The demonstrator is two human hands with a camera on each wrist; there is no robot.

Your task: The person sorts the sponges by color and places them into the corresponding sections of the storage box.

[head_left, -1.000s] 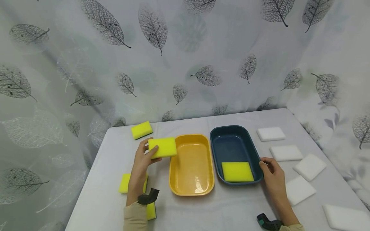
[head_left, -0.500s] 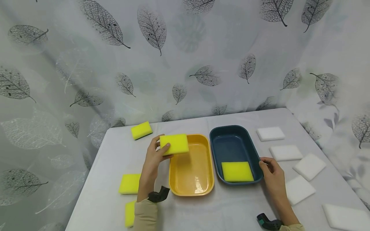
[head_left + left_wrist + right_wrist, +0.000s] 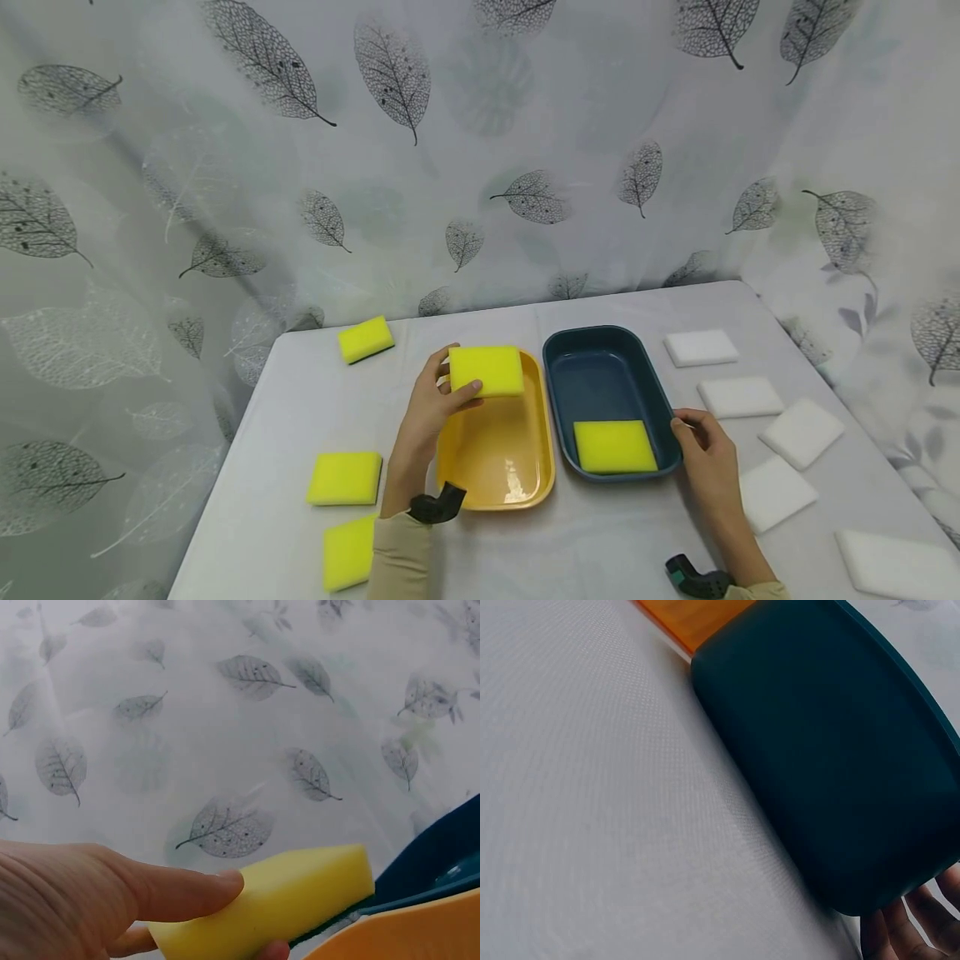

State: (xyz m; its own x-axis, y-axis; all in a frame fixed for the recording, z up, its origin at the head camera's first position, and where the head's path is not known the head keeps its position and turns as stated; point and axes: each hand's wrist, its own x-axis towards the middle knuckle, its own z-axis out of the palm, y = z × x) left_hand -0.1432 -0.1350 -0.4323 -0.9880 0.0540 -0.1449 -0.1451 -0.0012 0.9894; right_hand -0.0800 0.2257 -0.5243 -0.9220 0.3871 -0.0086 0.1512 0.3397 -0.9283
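My left hand (image 3: pixel 431 408) pinches a yellow sponge (image 3: pixel 487 371) by its left end, thumb across the near face. The sponge hangs over the far part of the yellow tray (image 3: pixel 495 467); in the left wrist view a dark green scouring layer (image 3: pixel 334 920) shows along its underside. My right hand (image 3: pixel 708 454) holds the near right corner of the dark blue tray (image 3: pixel 600 367), its thumb at the rim. Fingers (image 3: pixel 904 930) lie against the outer wall in the right wrist view. Another yellow sponge (image 3: pixel 615 447) lies flat at the near end inside the blue tray.
On the table's left lie three yellow sponges, one at the far edge (image 3: pixel 366 339), one midway (image 3: pixel 345 479) and one nearer (image 3: pixel 348 554), partly behind the left sleeve. Several white sponge pads (image 3: pixel 741 397) lie to the right. A leaf-patterned curtain (image 3: pixel 480 167) hangs behind.
My left hand has carried the sponge rightward, from the yellow tray's left edge to over its far part. The right hand and both trays have stayed in place.
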